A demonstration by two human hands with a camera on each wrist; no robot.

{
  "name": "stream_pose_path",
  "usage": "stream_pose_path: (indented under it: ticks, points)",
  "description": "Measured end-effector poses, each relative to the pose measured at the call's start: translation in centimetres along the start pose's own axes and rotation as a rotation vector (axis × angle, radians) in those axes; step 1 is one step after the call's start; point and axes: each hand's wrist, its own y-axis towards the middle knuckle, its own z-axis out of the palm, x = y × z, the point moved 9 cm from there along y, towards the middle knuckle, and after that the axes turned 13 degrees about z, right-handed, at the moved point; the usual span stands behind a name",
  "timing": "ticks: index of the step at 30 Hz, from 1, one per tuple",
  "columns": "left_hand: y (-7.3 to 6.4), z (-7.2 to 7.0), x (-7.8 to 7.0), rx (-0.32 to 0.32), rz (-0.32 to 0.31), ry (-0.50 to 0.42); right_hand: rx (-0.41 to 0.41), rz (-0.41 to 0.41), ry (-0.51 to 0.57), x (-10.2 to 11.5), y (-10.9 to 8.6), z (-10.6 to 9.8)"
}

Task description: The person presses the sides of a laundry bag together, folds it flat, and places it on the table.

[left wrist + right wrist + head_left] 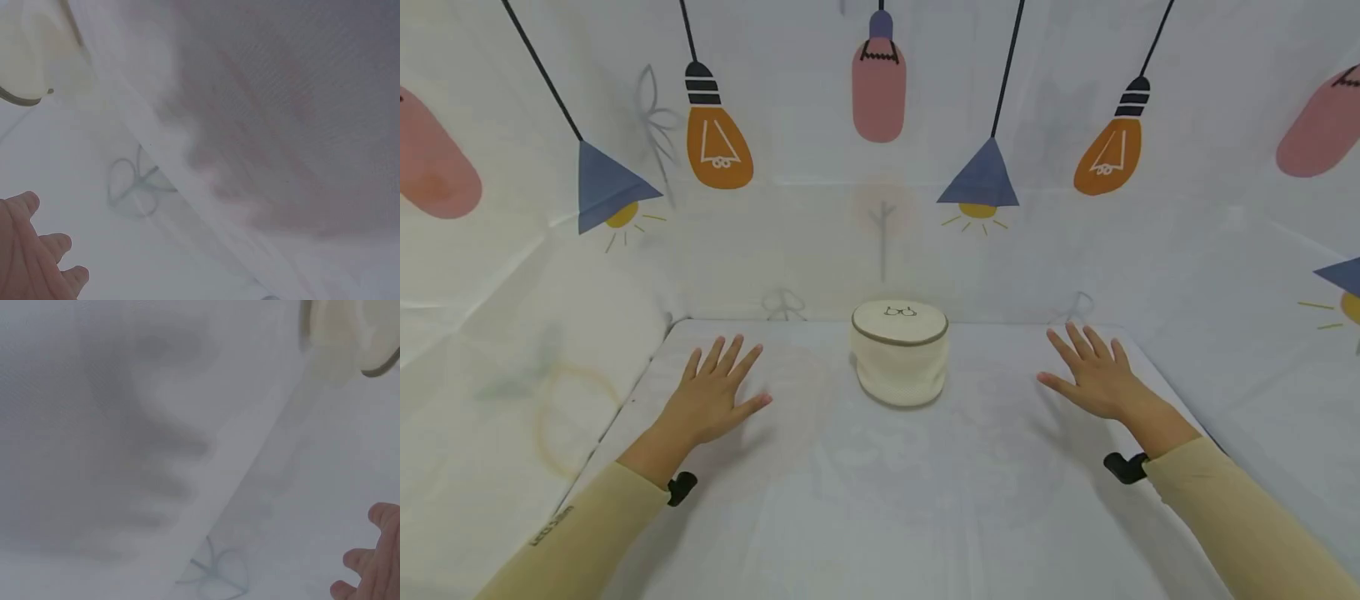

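Note:
A cream round bag [900, 367] with brown piping and a small glasses drawing on its flat top stands upright toward the back of the white table [880, 483]. To its left, my left hand [715, 396] is held palm down over the table with fingers spread, holding nothing. On the other side my right hand [1093, 379] mirrors it, fingers spread and bare. Both hands are apart from the bag. Each wrist view catches the bag's side, the left one at upper left [31, 44] and the right one at upper right [350, 331].
A white cloth backdrop [805, 233] printed with hanging lamps and bulbs rises behind the table and along both sides. Black wrist camera mounts [682, 488] stick out below the beige sleeves [580, 533]. Shadows of the hands fall on the table.

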Motion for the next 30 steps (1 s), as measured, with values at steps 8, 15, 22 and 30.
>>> stream_pose_path:
  ticks: [8,15,22,30]
  points:
    - [0.5,0.1,-0.1,-0.002,0.007,0.009,0.011,0.002,0.014,0.1,0.2,0.1]
    - [1.0,0.4,-0.8,0.001,0.021,0.006,-0.017,-0.012,0.027,0.8,0.2,-0.2]
    - [1.9,0.4,-1.5,-0.004,0.031,0.008,-0.010,-0.034,0.025,1.9,0.5,-0.2]
    - [3.1,0.5,-2.5,-0.011,0.043,-0.005,-0.027,-0.076,0.060,3.5,1.0,-0.3]
